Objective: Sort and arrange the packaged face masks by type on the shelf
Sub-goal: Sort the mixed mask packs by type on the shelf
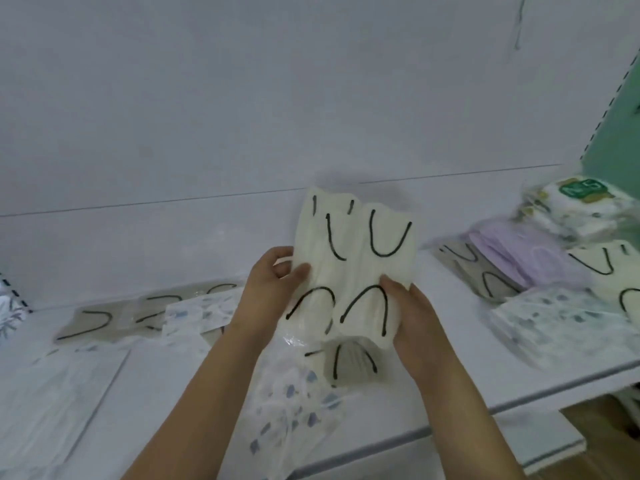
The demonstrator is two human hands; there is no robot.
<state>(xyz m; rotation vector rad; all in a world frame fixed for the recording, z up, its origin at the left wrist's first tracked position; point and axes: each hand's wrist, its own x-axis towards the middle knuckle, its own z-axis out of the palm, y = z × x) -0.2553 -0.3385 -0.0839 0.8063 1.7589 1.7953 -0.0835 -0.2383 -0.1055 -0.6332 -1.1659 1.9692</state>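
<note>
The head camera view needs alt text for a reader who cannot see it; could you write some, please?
Both hands, left hand and right hand, hold up cream mask packs with black ear loops over a white shelf. Grey packs lie left; lilac packs and patterned packs lie right.

A plain white wall (242,98) fills the space above and behind the fingers (394,284), crossed by a thin dark seam (173,199) just above them. Far up and to their right hangs a thin cord (518,22). Right of the fingers stands a green panel (613,140), edged by a white slotted strip (604,109). Below and to the right lies wooden floor (595,427) — blurred. Far left of them, a leaf-patterned thing (7,313) shows, too cut off to identify.
</note>
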